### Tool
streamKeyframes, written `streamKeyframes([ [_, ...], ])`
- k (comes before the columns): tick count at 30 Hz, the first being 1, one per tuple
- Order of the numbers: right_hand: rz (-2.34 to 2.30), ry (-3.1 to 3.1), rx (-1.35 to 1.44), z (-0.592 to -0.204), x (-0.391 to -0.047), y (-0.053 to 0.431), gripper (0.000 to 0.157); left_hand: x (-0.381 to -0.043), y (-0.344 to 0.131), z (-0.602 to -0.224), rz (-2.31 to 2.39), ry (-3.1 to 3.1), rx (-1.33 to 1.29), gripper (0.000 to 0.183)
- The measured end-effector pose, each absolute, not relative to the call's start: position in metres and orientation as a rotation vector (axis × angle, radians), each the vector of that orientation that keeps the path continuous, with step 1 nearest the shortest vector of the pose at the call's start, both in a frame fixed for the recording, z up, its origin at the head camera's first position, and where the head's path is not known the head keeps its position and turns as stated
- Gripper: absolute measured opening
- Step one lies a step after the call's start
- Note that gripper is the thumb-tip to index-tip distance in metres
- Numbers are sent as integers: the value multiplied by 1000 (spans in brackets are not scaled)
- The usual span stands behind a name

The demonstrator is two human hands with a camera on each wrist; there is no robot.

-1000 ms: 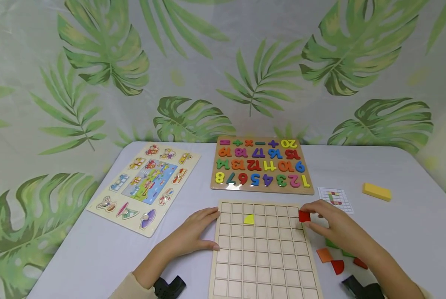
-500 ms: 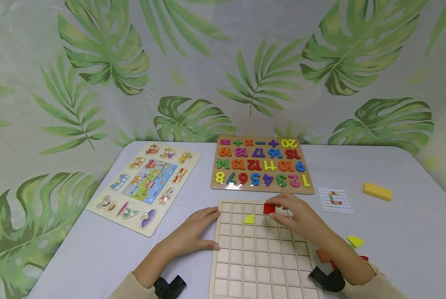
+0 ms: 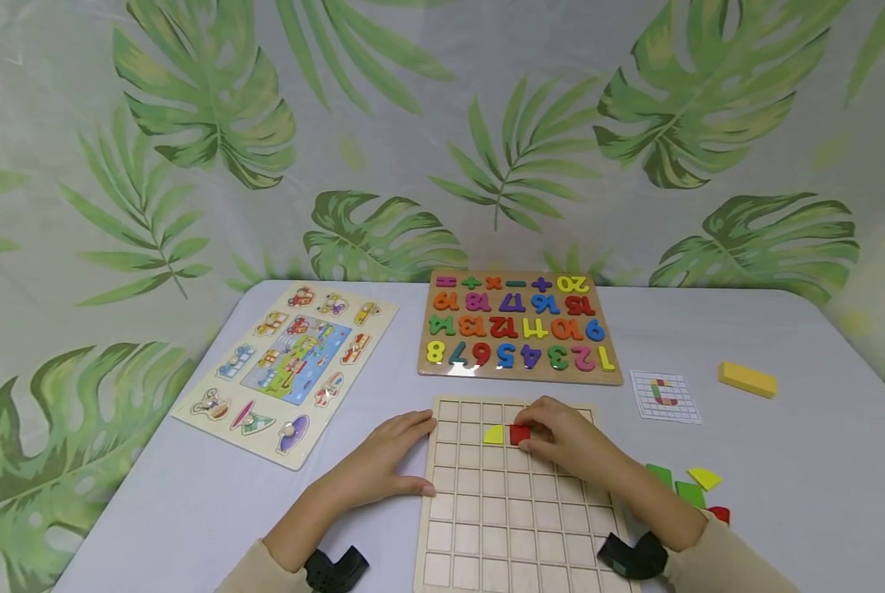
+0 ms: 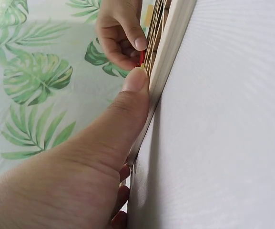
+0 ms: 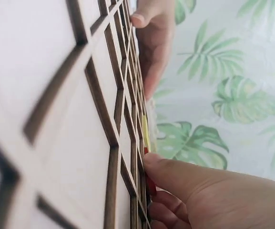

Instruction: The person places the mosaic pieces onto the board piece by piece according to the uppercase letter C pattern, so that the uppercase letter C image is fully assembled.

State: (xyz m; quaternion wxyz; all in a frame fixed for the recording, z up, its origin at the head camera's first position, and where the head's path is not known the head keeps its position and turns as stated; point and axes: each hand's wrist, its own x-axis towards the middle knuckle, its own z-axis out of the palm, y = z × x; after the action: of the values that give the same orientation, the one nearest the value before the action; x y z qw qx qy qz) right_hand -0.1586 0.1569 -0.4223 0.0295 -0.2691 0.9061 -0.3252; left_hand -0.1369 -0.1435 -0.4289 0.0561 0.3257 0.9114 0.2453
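My right hand (image 3: 561, 436) pinches a red square tile (image 3: 519, 435) between thumb and fingertips, low over the wooden grid board (image 3: 498, 519). Just left of that tile, a yellow quarter-round tile (image 3: 494, 435) lies in a cell in the second row from the top. In the right wrist view the red tile (image 5: 150, 185) shows edge-on under the thumb, beside the yellow one (image 5: 145, 131). My left hand (image 3: 379, 461) rests against the board's left edge with thumb and fingers spread apart; in the left wrist view its thumb (image 4: 127, 102) lies along the wooden rim (image 4: 168, 57).
Right of the board lie loose tiles: green ones (image 3: 690, 494), a yellow one (image 3: 705, 478) and a red one (image 3: 720, 515). A printed pattern card (image 3: 666, 397) and a yellow block (image 3: 748, 380) sit farther back. Behind stands a number puzzle (image 3: 520, 328); a vehicle puzzle (image 3: 287, 375) lies left.
My right hand has carried the red tile leftward from the board's right edge, then down to the cell beside the yellow tile. The left hand has stayed in place.
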Motion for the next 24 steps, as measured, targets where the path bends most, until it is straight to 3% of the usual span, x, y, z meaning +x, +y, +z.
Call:
streamKeyframes([
  [17,-1056,2756,-821,-425,-158,157,21,-138,-144,-431,740,2768,993,87],
  [24,-1002,2685,-793,-415,-154,162,39,-138,-144,-431,746,2765,984,86],
])
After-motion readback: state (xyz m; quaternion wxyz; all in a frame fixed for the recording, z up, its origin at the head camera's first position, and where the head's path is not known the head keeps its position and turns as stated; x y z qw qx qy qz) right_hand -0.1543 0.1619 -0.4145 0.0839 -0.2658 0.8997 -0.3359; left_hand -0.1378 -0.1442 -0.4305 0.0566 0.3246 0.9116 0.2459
